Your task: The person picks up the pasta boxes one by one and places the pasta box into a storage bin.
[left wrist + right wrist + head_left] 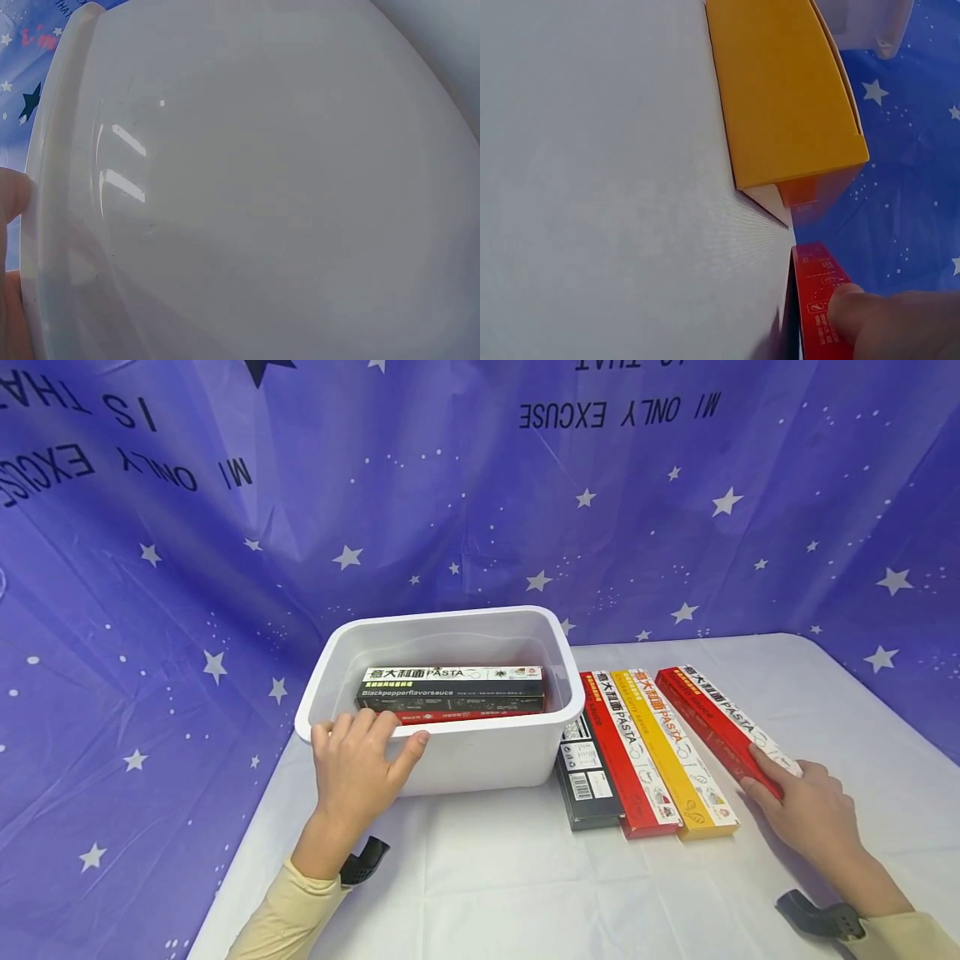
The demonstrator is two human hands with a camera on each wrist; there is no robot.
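My left hand grips the near left rim of a white plastic bin, fingers hooked over the edge; the bin's outer wall fills the left wrist view. Inside the bin lies a black pepper pasta box, with red packaging just below it. On the right, my right hand holds the near end of a red pasta box between thumb and fingers. In the right wrist view, the thumb presses on that box's printed red side.
Right of the bin, a black box, another red pasta box and a yellow curry pasta box lie side by side on the white-covered table. A purple star-patterned cloth hangs behind.
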